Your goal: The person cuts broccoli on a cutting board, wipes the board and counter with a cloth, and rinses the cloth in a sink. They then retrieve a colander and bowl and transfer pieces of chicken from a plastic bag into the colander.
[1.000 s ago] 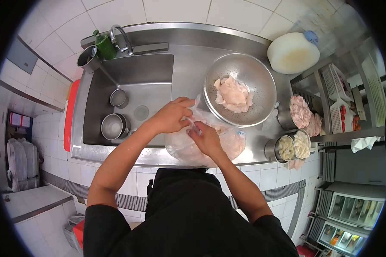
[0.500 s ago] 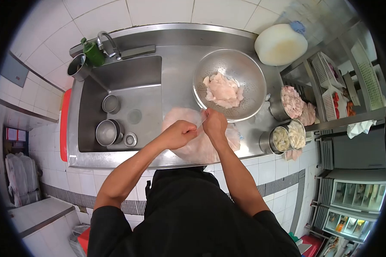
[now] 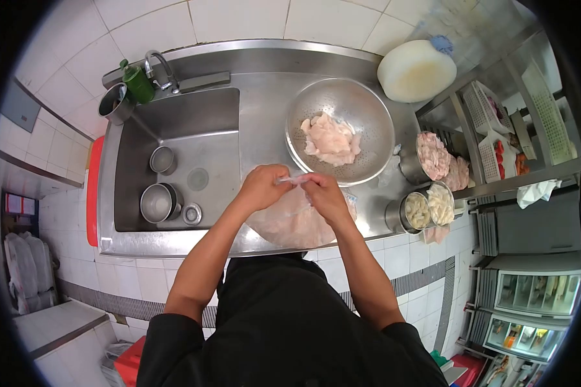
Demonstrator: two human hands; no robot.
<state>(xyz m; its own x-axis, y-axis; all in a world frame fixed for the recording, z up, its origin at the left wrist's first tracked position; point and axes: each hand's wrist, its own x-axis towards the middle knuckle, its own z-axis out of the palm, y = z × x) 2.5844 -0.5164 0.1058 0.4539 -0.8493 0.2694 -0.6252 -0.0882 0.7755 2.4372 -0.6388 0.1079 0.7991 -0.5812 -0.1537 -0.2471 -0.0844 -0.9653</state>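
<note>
A clear plastic bag of pale pink meat (image 3: pixel 294 222) rests on the steel counter at its front edge. My left hand (image 3: pixel 266 186) is closed on the bag's gathered top, and my right hand (image 3: pixel 324 195) pinches the same twisted plastic a little to the right. The bag's neck stretches between the two hands. Just behind them stands a perforated steel colander (image 3: pixel 374 129), with pieces of pale meat (image 3: pixel 331 140) in its middle.
A sink (image 3: pixel 216 151) with small metal pots lies left, a faucet (image 3: pixel 164 71) and green bottle (image 3: pixel 137 82) behind it. Right are metal containers of meat (image 3: pixel 434 157) and pale pieces (image 3: pixel 440 205), a white jug (image 3: pixel 417 71) and a rack with baskets.
My left hand has moved up beside the bag's neck, and my right hand has turned and lowered slightly. The plastic between them now runs nearly level. The view has shifted slightly.
</note>
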